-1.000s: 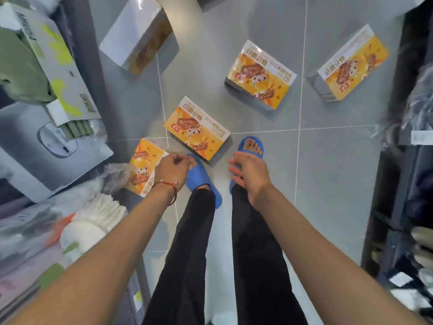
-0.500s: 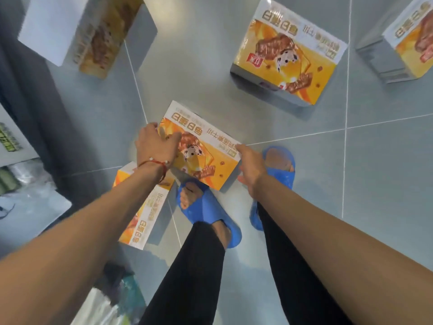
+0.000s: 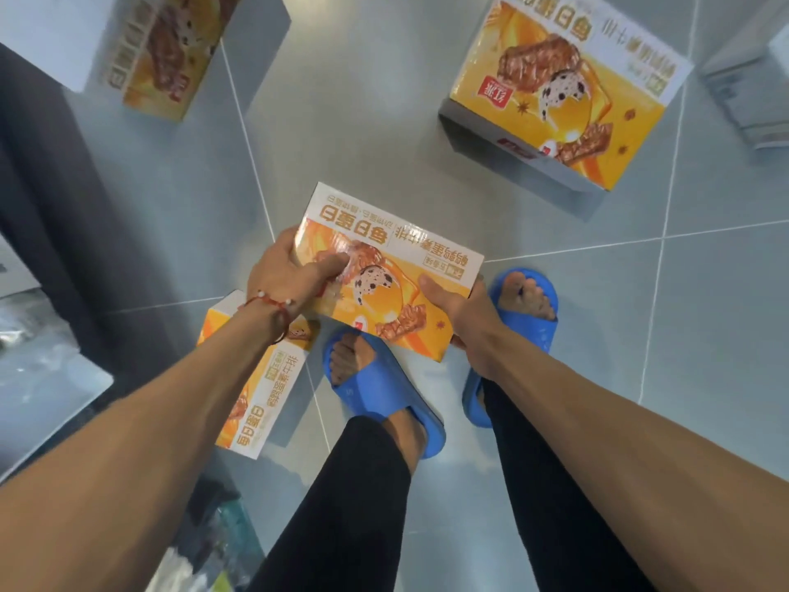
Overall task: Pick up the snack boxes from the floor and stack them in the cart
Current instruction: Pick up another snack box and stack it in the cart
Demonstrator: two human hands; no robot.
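Both arms ext. fwd and down. L hand grips box at its left edge, thumb curled on top; R hand grips right edge, thumb on top. Box is btwn the hands, above the slippers.

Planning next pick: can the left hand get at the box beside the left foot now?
Probably not yet. The left hand grips the lifted box with the right hand, so it's busy. The floor box lies just under that forearm, nothing resting on it.
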